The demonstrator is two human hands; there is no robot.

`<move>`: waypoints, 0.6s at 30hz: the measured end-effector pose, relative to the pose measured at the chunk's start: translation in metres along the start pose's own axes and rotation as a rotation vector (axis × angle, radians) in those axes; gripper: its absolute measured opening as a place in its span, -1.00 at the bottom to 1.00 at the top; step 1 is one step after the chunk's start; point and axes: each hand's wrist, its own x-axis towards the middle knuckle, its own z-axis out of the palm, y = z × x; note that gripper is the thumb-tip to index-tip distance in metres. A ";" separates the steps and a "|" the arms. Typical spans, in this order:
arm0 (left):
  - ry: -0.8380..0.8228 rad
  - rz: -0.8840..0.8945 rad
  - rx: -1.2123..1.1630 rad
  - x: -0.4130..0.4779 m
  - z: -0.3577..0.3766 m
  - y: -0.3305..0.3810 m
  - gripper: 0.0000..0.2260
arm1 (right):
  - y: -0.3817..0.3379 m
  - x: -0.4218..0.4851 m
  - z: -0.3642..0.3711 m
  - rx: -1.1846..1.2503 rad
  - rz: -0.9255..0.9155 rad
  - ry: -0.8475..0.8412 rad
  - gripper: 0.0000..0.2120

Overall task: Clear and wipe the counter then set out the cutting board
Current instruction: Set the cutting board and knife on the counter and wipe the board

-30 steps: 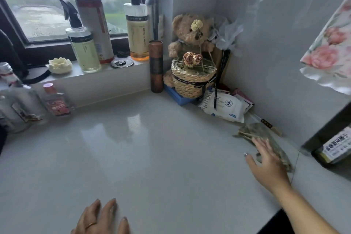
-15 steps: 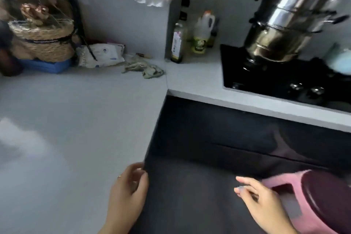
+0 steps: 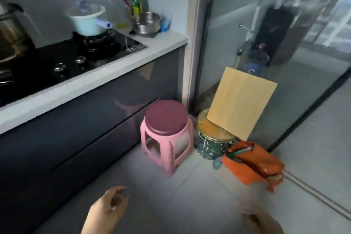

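Note:
A pale wooden cutting board (image 3: 241, 102) leans against the glass door, its lower edge resting on a dark tin (image 3: 210, 143) on the floor. The white counter (image 3: 106, 74) runs along the left with a black hob set in it. My left hand (image 3: 109, 209) hangs low in the middle, fingers loosely curled and holding nothing. My right hand (image 3: 260, 221) is blurred at the bottom right, also holding nothing, well short of the board.
A pink stool (image 3: 167, 135) stands between the dark cabinet fronts and the tin. An orange bag (image 3: 254, 161) lies on the floor by the glass door (image 3: 284, 43). A light pot (image 3: 87, 20), a steel bowl (image 3: 147, 22) and bottles sit on the hob end.
My view has swung right from the counter corner, past the hob, down to the floor by the door. Both hands have left the counter and hang free.

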 end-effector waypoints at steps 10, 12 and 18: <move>-0.344 0.113 0.149 0.061 0.211 0.173 -0.69 | 0.058 0.100 -0.156 -0.041 0.184 0.138 -0.62; -0.352 0.127 0.187 0.085 0.232 0.196 -0.68 | 0.048 0.129 -0.171 -0.037 0.140 0.239 -0.67; -0.354 0.227 0.184 0.183 0.294 0.286 -0.69 | 0.015 0.247 -0.250 -0.225 0.038 0.275 -0.69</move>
